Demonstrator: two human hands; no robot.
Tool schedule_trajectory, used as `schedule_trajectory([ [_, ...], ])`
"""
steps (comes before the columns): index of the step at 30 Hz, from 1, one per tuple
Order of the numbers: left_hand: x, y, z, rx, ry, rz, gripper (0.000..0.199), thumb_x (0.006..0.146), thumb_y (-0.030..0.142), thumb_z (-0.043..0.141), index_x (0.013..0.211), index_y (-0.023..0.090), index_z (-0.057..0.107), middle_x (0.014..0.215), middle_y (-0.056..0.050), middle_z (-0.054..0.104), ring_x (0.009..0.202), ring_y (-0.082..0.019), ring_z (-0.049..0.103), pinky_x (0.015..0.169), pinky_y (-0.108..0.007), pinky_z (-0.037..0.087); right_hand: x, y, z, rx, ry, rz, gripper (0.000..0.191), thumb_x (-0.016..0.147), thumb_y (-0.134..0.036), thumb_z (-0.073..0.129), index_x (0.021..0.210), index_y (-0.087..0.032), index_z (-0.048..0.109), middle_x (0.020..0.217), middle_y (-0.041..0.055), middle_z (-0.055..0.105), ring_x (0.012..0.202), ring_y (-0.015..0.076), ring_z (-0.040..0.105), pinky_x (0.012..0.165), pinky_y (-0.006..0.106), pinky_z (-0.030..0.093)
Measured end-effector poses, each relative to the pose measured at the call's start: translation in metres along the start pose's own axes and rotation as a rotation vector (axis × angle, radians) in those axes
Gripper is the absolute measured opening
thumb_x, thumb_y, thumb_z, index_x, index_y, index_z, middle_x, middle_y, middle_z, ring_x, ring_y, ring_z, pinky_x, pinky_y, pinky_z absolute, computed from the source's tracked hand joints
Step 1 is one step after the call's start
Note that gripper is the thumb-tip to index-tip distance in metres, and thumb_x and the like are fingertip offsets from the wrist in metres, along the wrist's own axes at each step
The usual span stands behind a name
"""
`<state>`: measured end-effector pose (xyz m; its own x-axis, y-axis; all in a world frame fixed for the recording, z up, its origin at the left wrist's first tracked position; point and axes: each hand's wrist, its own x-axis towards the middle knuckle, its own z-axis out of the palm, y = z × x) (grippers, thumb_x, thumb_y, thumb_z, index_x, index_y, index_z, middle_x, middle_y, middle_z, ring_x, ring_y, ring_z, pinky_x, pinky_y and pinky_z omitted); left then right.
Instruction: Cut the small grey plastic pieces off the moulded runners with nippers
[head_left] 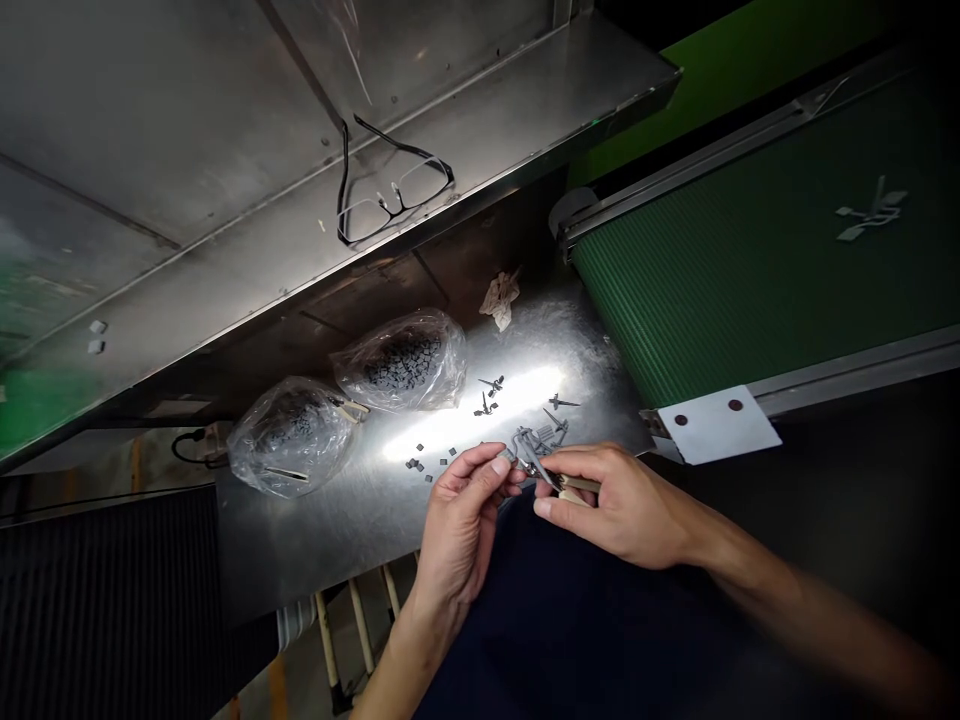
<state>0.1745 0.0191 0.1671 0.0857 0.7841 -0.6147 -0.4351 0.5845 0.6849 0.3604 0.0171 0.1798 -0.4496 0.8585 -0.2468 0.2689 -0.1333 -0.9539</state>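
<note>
Our left hand (466, 515) narrowly pinches a grey moulded plastic sprue (531, 450) over the steel table (322, 535), lying sideways; our right hand (619, 505) grips a pale-handled tool (579, 485), its tip hidden.

Bright glare streaks the steel table (465, 415); edges fall dark.

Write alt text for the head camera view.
Two hands work over a steel bench: the left hand pinches a small gray molded part while the right hand holds a pale-handled tool against it. Two clear bags of dark pieces lie nearby, with a green conveyor belt beyond and glasses on a steel shelf above.
</note>
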Motion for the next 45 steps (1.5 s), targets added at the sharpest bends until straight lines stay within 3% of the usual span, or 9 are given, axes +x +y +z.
schedule_trajectory([
  [24, -0.002, -0.008, -0.002, 0.077, -0.003, 0.071, 0.019, 0.075, 0.023, 0.081, 0.092, 0.015, 0.076, 0.079, -0.005, 0.074, 0.075, -0.012, 0.066, 0.076, -0.022, 0.051, 0.002, -0.001, -0.003, -0.155, -0.016, -0.024, 0.012, 0.090, -0.023, 0.058, 0.080, -0.017, 0.061, 0.072, -0.0034, 0.053, 0.056, 0.0074, 0.041, 0.051, 0.024, 0.032],
  [32, 0.011, -0.021, -0.010, 0.058, 0.064, 0.057, 0.025, 0.072, 0.026, 0.083, 0.093, 0.015, 0.073, 0.079, -0.004, 0.072, 0.075, -0.012, 0.066, 0.076, -0.024, 0.052, 0.013, 0.023, 0.001, -0.109, -0.012, 0.009, 0.021, 0.090, -0.029, 0.057, 0.071, -0.018, 0.056, 0.065, -0.0036, 0.049, 0.059, 0.0106, 0.041, 0.054, 0.026, 0.032],
  [36, 0.038, -0.036, -0.030, 0.134, 0.159, 0.095, 0.032, 0.071, 0.033, 0.082, 0.097, 0.016, 0.071, 0.085, -0.004, 0.070, 0.082, -0.015, 0.068, 0.075, -0.026, 0.052, 0.021, 0.045, 0.002, -0.105, -0.014, 0.081, 0.022, 0.088, -0.035, 0.057, 0.080, -0.016, 0.066, 0.065, -0.0009, 0.055, 0.061, 0.0139, 0.046, 0.056, 0.027, 0.034],
  [42, 0.112, -0.067, -0.093, 0.473, 0.394, 0.144, 0.027, 0.088, 0.034, 0.067, 0.105, 0.013, 0.065, 0.098, -0.006, 0.068, 0.085, -0.017, 0.066, 0.075, -0.034, 0.055, 0.024, 0.072, 0.001, -0.121, -0.058, 0.184, 0.023, 0.085, -0.036, 0.057, 0.081, -0.016, 0.068, 0.067, -0.0011, 0.054, 0.061, 0.0135, 0.046, 0.053, 0.025, 0.031],
  [45, 0.139, -0.082, -0.115, 0.688, 0.436, 0.134, 0.028, 0.093, 0.035, 0.061, 0.112, 0.014, 0.063, 0.109, -0.008, 0.066, 0.092, -0.020, 0.065, 0.081, -0.040, 0.056, 0.018, 0.078, 0.001, -0.127, -0.073, 0.218, 0.023, 0.084, -0.035, 0.057, 0.073, -0.016, 0.063, 0.063, -0.0027, 0.049, 0.059, 0.0122, 0.042, 0.053, 0.025, 0.030],
])
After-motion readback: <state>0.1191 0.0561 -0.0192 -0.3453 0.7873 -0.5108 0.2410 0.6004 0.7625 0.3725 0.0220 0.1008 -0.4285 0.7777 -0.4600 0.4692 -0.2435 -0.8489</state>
